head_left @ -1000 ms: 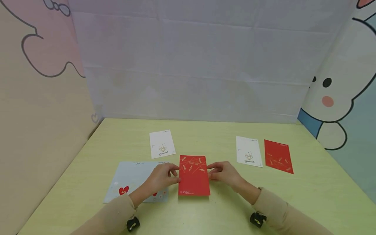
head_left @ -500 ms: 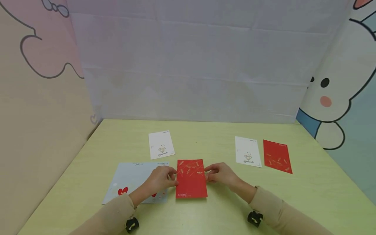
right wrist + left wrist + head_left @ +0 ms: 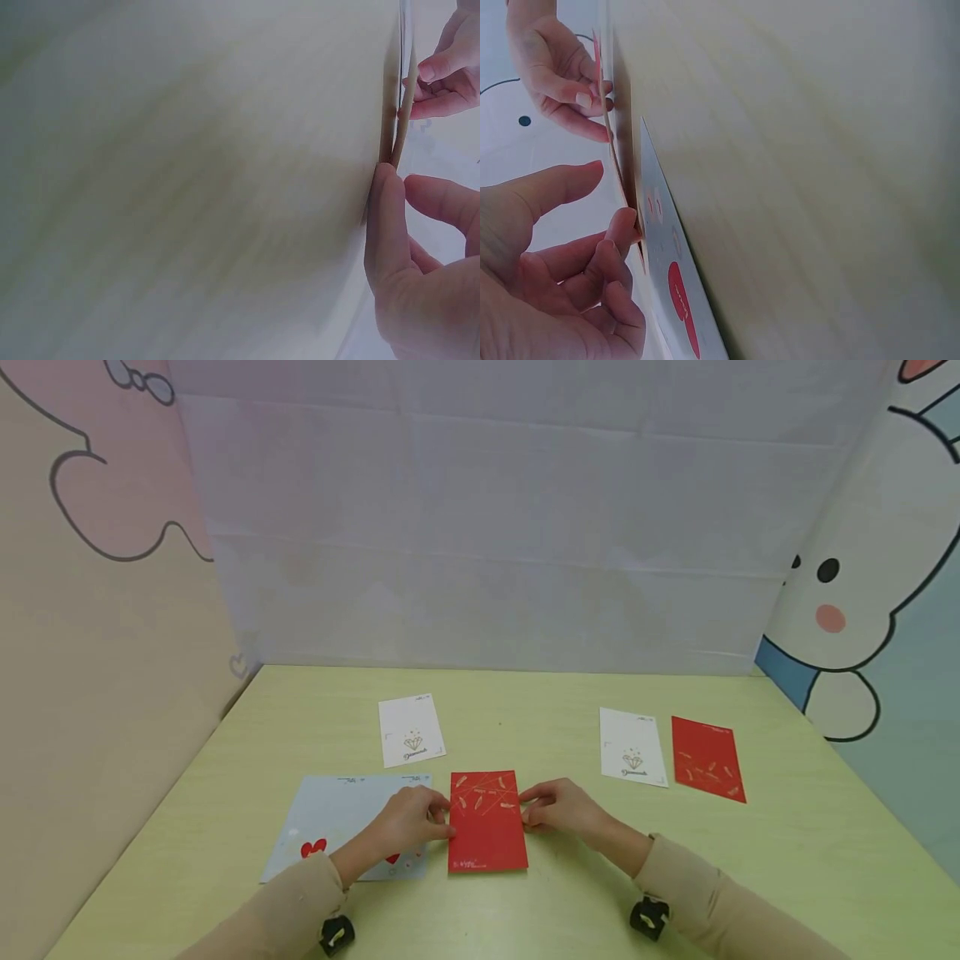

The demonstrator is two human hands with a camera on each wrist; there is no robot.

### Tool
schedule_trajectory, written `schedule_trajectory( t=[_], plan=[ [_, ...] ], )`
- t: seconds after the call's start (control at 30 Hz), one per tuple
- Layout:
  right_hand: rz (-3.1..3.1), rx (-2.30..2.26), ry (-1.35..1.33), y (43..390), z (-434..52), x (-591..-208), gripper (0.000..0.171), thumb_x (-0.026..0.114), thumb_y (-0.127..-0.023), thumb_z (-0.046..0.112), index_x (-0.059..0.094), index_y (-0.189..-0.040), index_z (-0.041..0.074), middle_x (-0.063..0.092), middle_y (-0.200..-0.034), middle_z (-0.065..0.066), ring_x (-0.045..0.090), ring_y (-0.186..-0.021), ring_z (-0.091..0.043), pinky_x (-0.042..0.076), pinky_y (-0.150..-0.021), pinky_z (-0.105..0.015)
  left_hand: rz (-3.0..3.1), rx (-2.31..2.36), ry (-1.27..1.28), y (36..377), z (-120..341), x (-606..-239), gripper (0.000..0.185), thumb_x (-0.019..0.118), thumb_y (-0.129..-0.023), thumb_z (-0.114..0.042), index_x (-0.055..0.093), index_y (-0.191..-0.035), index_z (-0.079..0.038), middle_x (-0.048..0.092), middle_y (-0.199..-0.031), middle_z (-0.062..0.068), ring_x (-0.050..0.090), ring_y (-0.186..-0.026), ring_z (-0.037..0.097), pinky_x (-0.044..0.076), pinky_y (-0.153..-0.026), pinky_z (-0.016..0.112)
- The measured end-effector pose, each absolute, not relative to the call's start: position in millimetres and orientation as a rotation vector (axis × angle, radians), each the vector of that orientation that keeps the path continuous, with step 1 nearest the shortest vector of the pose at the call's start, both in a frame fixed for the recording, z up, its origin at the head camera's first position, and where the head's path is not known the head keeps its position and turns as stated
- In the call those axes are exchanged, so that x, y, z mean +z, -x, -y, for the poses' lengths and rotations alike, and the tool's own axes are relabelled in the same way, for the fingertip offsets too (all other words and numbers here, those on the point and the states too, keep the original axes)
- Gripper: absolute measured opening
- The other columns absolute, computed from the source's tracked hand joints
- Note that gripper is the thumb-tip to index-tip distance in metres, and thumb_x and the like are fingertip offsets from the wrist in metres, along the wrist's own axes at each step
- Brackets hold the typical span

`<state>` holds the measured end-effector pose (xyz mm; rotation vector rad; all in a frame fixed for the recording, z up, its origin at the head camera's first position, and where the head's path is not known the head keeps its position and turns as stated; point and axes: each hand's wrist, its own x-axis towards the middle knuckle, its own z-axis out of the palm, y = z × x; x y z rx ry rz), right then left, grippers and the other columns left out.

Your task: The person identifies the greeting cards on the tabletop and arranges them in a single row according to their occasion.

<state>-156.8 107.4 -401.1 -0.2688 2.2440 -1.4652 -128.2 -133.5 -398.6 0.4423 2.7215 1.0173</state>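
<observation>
Pale yellow-green wooden tabletop (image 3: 525, 910) fills the space in front of me, walled in by a white creased paper backdrop (image 3: 480, 527) and cartoon-printed side panels. Largest of the things lying on it is a light blue rectangular card with red hearts (image 3: 330, 818) at my near left, partly under my left hand (image 3: 408, 822). Just to its right, between my two hands, lies the red rectangular card with gold line patterns (image 3: 487, 820), its long axis running away from me toward the backdrop, its far end apparently a little off the table. Farther back to the left sits a white card with a small diamond emblem (image 3: 410, 729); to the right, well apart from my hands, a second white diamond card (image 3: 632, 747) lies just beside a second red gold-patterned card (image 3: 707, 757).

My left hand's curled fingertips (image 3: 622, 225) pinch the red card's left long edge, and my right hand (image 3: 558, 808) pinches the right long edge opposite, thumb and fingers narrowed onto the thin stock (image 3: 401, 112). Both hands are equally near, gripping at about the upper half of the card, so it spans straight across the gap from one set of fingers to the other
</observation>
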Motion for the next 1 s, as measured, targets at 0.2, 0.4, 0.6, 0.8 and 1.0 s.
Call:
schedule_trajectory(
  t=[0.2, 0.4, 0.6, 0.8, 1.0],
  plan=[
    [-2.241, -1.454, 0.268, 156.2, -106.7, -400.7, 0.026, 0.06, -0.08, 0.001, 0.058, -0.104, -0.008, 0.059, -0.074, -0.006, 0.058, -0.066, -0.016, 0.05, -0.064, -0.03, -2.729, 1.002, -0.445, 128.1, 133.3, -398.5, 0.039, 0.073, -0.072, -0.019, 0.062, -0.101, 0.005, 0.051, -0.065, -0.005, 0.046, -0.056, 0.01, 0.038, -0.046, 0.023],
    [-2.241, -1.451, 0.26, 155.9, -105.7, -401.0, 0.027, 0.06, -0.08, 0.002, 0.058, -0.105, -0.008, 0.058, -0.075, -0.007, 0.057, -0.066, -0.016, 0.05, -0.064, -0.03, -2.726, 1.008, -0.43, 126.9, 132.9, -396.8, 0.039, 0.072, -0.073, -0.019, 0.062, -0.102, 0.006, 0.05, -0.066, -0.004, 0.047, -0.054, 0.011, 0.039, -0.044, 0.023],
    [-2.25, -1.448, 0.266, 155.0, -104.4, -401.2, 0.027, 0.061, -0.08, 0.001, 0.058, -0.105, -0.008, 0.058, -0.074, -0.007, 0.057, -0.065, -0.016, 0.05, -0.063, -0.03, -2.741, 0.99, -0.421, 125.5, 132.5, -394.9, 0.04, 0.072, -0.073, -0.019, 0.062, -0.102, 0.006, 0.05, -0.066, -0.004, 0.046, -0.057, 0.011, 0.039, -0.045, 0.023],
    [-2.236, -1.462, 0.264, 156.8, -103.2, -403.7, 0.026, 0.059, -0.08, -0.001, 0.058, -0.105, -0.009, 0.06, -0.074, -0.007, 0.059, -0.065, -0.015, 0.051, -0.063, -0.03, -2.747, 0.978, -0.415, 125.5, 132.4, -393.6, 0.038, 0.072, -0.073, -0.018, 0.062, -0.1, 0.006, 0.049, -0.066, -0.004, 0.045, -0.056, 0.011, 0.037, -0.047, 0.023],
    [-2.245, -1.455, 0.274, 155.2, -103.6, -403.9, 0.027, 0.059, -0.08, 0.0, 0.058, -0.105, -0.009, 0.06, -0.075, -0.007, 0.058, -0.065, -0.016, 0.051, -0.063, -0.031, -2.745, 0.978, -0.427, 125.5, 132.4, -394.2, 0.038, 0.072, -0.073, -0.019, 0.062, -0.101, 0.006, 0.05, -0.067, -0.004, 0.045, -0.059, 0.011, 0.038, -0.048, 0.023]
  ],
)
